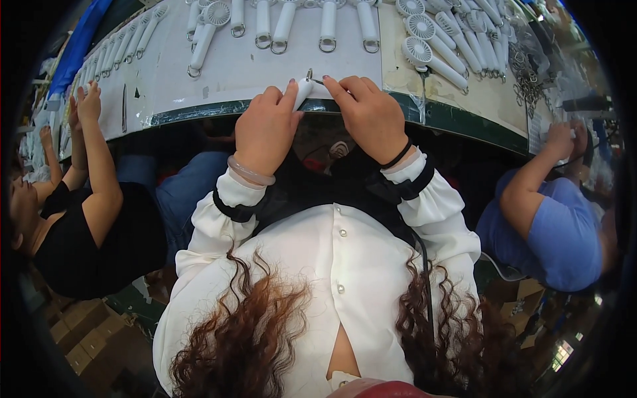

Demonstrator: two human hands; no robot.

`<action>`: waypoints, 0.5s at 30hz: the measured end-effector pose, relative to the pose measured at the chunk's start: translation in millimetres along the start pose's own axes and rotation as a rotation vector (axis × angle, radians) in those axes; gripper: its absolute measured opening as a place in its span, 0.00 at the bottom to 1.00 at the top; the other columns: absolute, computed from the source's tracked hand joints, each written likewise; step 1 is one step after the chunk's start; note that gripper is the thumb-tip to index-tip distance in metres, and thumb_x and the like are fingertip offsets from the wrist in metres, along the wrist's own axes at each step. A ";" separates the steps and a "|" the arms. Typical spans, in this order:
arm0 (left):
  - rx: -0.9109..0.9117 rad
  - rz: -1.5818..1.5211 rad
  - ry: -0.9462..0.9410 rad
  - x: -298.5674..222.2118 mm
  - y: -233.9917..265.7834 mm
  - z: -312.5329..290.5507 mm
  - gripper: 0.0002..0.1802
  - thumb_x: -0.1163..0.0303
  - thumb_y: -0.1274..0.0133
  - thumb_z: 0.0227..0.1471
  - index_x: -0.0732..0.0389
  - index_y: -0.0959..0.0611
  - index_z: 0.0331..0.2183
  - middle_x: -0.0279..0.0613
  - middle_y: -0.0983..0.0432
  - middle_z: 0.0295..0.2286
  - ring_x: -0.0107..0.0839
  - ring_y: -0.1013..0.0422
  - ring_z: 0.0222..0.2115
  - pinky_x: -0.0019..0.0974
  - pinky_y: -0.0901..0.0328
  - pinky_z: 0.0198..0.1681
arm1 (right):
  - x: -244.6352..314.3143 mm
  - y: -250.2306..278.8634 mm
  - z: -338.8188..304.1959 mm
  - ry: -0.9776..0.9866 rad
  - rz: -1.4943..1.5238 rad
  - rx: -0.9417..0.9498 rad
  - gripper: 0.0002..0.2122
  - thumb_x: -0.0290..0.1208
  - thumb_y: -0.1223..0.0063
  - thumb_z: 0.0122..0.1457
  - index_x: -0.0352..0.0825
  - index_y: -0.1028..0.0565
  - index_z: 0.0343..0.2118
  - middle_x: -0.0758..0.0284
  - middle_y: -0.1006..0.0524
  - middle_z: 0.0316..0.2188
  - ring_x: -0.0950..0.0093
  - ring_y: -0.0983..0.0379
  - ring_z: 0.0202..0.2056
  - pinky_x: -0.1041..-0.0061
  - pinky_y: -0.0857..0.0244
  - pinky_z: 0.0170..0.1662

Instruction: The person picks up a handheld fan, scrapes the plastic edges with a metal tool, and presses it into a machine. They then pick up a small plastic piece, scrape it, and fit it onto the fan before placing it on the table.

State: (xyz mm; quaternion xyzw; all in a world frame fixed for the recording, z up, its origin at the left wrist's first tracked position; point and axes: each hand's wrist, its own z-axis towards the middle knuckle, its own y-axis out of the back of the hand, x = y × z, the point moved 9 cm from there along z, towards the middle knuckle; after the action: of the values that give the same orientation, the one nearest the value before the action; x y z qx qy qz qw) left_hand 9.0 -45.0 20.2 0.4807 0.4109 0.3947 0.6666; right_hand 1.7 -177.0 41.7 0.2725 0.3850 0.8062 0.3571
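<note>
My left hand (265,126) is closed around the handle of a white handheld fan (304,91) at the table's front edge. A small metal ring (309,74) stands up from the handle's end, which points away from me. The rest of this fan is hidden in my palm. Close on the right, my right hand (373,116) pinches a thin dark metal piece (318,81), whose tip reaches the ring. Most of that piece is covered by my fingers, so I cannot tell its kind.
A row of white handheld fans (284,26) with end rings lies across the table (232,73). More fans (441,60) are piled at right, beside loose metal rings and clips (529,83). A slim metal tool (124,108) lies at left. Co-workers sit on both sides.
</note>
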 end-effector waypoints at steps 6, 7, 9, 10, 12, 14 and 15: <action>0.002 0.002 0.003 -0.1 -0.3 0.9 0.27 0.65 0.40 0.47 0.56 0.25 0.50 0.39 0.29 0.32 0.37 0.28 0.33 0.37 0.30 0.32 | -3.4 -6.6 -1.9 -0.024 0.034 0.020 0.19 0.20 0.46 0.49 0.39 0.25 0.47 0.69 0.26 0.31 0.71 0.26 0.33 0.76 0.31 0.31; 0.002 0.002 0.004 0.2 -0.3 0.6 0.27 0.65 0.40 0.47 0.56 0.25 0.50 0.39 0.29 0.32 0.37 0.28 0.33 0.37 0.30 0.32 | -3.4 -6.6 -2.0 -0.025 0.038 0.019 0.19 0.20 0.46 0.49 0.39 0.25 0.47 0.69 0.26 0.31 0.71 0.26 0.33 0.76 0.31 0.31; 0.000 0.004 0.006 0.6 -0.3 0.1 0.27 0.65 0.40 0.47 0.56 0.25 0.50 0.39 0.28 0.32 0.37 0.28 0.33 0.37 0.30 0.32 | -3.0 -6.7 -2.4 -0.025 0.041 0.017 0.19 0.20 0.46 0.49 0.39 0.25 0.47 0.69 0.26 0.31 0.71 0.26 0.33 0.76 0.31 0.31; 0.000 0.004 0.007 0.7 -0.2 -0.2 0.27 0.65 0.40 0.47 0.56 0.25 0.50 0.39 0.28 0.32 0.37 0.28 0.33 0.37 0.30 0.32 | -2.5 -6.8 -2.6 -0.025 0.046 0.018 0.19 0.21 0.46 0.49 0.39 0.25 0.47 0.69 0.26 0.31 0.71 0.26 0.33 0.76 0.30 0.31; 0.001 0.004 0.009 0.7 0.1 -0.3 0.27 0.65 0.40 0.47 0.56 0.25 0.50 0.39 0.28 0.32 0.37 0.28 0.33 0.37 0.30 0.32 | -1.9 -7.0 -2.6 -0.024 0.056 0.019 0.19 0.21 0.46 0.49 0.39 0.25 0.47 0.68 0.26 0.31 0.71 0.27 0.33 0.75 0.30 0.31; 0.004 0.003 0.011 0.8 0.3 0.0 0.27 0.65 0.39 0.46 0.56 0.25 0.50 0.39 0.28 0.32 0.37 0.28 0.33 0.37 0.30 0.32 | -1.8 -7.1 -2.3 -0.025 0.056 0.018 0.19 0.21 0.46 0.49 0.39 0.25 0.47 0.68 0.26 0.31 0.70 0.27 0.33 0.75 0.30 0.31; 0.004 0.003 0.011 0.8 0.1 0.1 0.27 0.65 0.39 0.46 0.56 0.25 0.50 0.39 0.28 0.32 0.37 0.28 0.33 0.37 0.30 0.32 | -1.8 -7.1 -2.2 -0.026 0.057 0.018 0.19 0.21 0.46 0.49 0.39 0.25 0.47 0.68 0.26 0.31 0.70 0.27 0.33 0.75 0.30 0.31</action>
State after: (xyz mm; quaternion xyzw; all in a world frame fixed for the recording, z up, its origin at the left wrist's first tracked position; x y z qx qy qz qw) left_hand 9.3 -44.3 20.2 0.4802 0.4145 0.3974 0.6630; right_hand 3.8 -176.1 34.4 0.2971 0.3797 0.8088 0.3366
